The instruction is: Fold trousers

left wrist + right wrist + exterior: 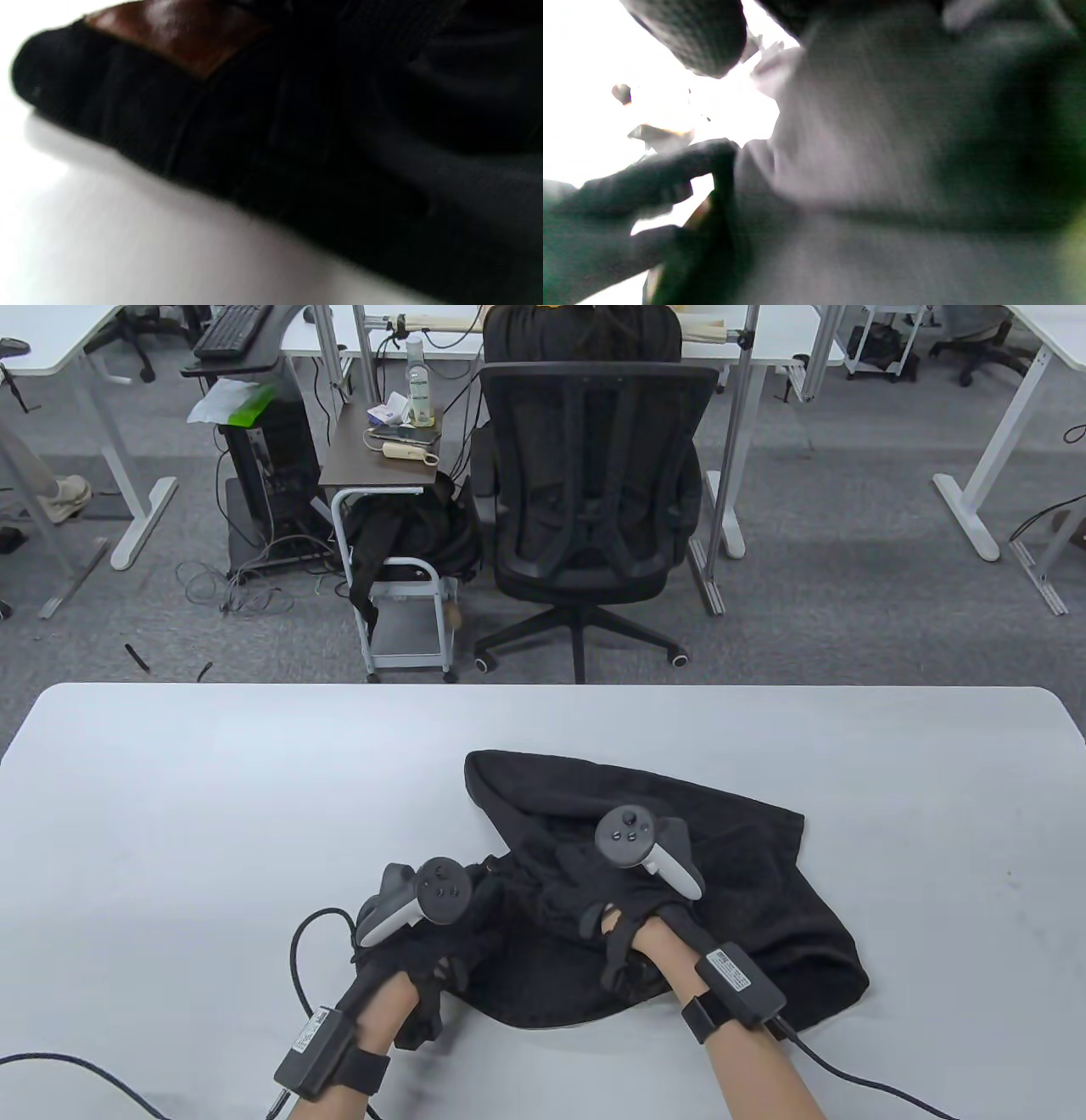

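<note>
Trousers bunched between both hands

Black trousers (679, 891) lie crumpled on the white counter (212, 814), near its front edge and right of centre. My left hand (407, 950) sits at the cloth's left edge, my right hand (636, 925) on its middle. Whether either hand's fingers grip the fabric I cannot tell; the black gloves merge with the cloth. A brown patch (178, 29) shows on the fabric in the blurred left wrist view.
</note>
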